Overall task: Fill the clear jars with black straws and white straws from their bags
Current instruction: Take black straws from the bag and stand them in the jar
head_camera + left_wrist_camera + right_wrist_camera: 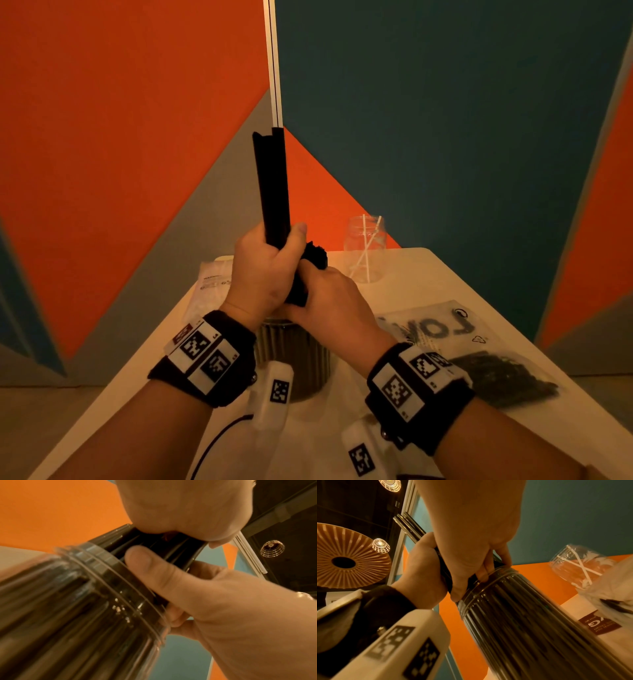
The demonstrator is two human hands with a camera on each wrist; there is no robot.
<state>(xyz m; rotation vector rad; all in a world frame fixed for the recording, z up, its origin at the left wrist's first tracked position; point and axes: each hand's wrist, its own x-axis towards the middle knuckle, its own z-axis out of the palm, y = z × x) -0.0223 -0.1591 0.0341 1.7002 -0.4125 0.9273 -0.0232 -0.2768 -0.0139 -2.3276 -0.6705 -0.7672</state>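
A clear jar (294,356) packed with black straws stands on the white table under my hands. My left hand (270,270) grips a bundle of black straws (272,181) that rises upright above the jar. My right hand (329,301) sits lower, its fingers curled round the straws right at the jar mouth. The right wrist view shows its fingertips (484,576) at the jar's rim (489,584) and my left hand (423,568) gripping the bundle above. In the left wrist view, the right hand's thumb (142,561) presses on the straws beside the rim. A second clear jar (364,250) holds a few white straws.
A bag of black straws (496,373) lies on the table (428,274) to the right. A bag of white straws (212,284) lies at the back left. A dark cable (219,442) runs near the front edge. Orange and teal wall panels stand behind.
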